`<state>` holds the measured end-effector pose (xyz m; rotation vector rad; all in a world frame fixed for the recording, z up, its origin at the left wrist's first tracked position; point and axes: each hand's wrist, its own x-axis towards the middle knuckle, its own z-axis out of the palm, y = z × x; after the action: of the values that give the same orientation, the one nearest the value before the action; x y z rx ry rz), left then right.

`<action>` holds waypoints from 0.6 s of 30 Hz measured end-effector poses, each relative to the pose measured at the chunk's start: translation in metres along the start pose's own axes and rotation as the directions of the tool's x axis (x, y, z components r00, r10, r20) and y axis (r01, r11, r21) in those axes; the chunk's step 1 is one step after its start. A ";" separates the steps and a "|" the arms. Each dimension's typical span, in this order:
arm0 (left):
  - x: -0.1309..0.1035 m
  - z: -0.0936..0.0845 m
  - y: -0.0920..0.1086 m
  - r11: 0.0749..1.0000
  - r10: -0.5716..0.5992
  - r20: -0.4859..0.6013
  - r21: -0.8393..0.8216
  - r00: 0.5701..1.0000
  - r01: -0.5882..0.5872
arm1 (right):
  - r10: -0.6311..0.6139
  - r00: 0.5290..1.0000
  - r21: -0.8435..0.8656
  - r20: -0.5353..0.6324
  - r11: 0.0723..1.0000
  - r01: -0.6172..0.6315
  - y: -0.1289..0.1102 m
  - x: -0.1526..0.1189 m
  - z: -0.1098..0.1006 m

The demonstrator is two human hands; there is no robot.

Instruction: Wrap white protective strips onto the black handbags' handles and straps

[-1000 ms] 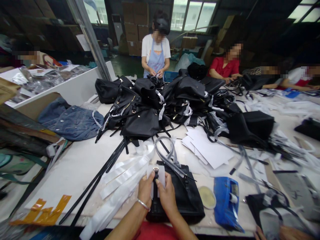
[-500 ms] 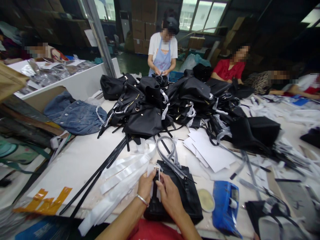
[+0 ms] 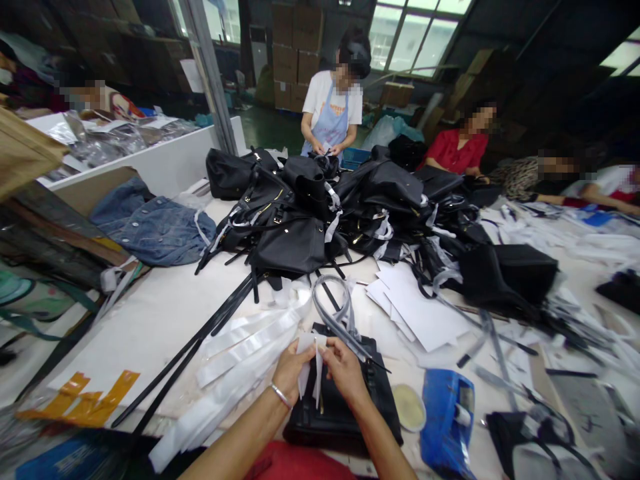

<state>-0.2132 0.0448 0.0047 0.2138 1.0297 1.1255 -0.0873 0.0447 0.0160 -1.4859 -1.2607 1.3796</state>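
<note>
A black bag (image 3: 350, 417) lies at the table's front edge, its handles wrapped in grey film (image 3: 333, 313) and pointing away from me. Over its upper left part, my left hand (image 3: 293, 367) pinches a small white sheet (image 3: 306, 343). My right hand (image 3: 343, 367) has its fingers closed on the sheet's right side, and thin white flaps hang down between the two hands. The strap and buckle under the sheet are mostly hidden. White strips (image 3: 230, 363) lie in a bundle to the left of my hands.
Black bags (image 3: 293, 243) are heaped across the middle. White sheets (image 3: 420, 307), a round tub (image 3: 409, 407) and a blue dispenser (image 3: 445, 420) sit to the right. Black straps (image 3: 200, 340) and a denim garment (image 3: 150, 223) lie left. A person (image 3: 333, 110) stands behind the heap.
My hands have turned and moved up slightly on the bag. The white sheet now covers the buckle that showed between them. The view has shifted a little.
</note>
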 end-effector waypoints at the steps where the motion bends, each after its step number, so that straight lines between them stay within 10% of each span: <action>1: 0.001 0.000 0.000 1.000 -0.025 0.013 -0.015 1.000 0.025 | -0.002 1.000 -0.005 -0.009 1.000 0.002 0.001 0.000 0.000; 11: 0.001 0.005 -0.001 0.991 -0.134 0.182 0.016 0.974 0.133 | 0.044 0.994 0.147 -0.096 0.989 -0.030 0.008 -0.004 0.007; 18: 0.000 0.009 -0.008 0.937 0.220 0.007 0.275 0.975 -0.214 | 0.027 0.988 0.011 -0.149 1.000 -0.026 0.015 0.000 0.003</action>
<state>-0.2010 0.0444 0.0052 0.5487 1.2044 1.1821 -0.0881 0.0408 0.0014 -1.5741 -1.1432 1.2644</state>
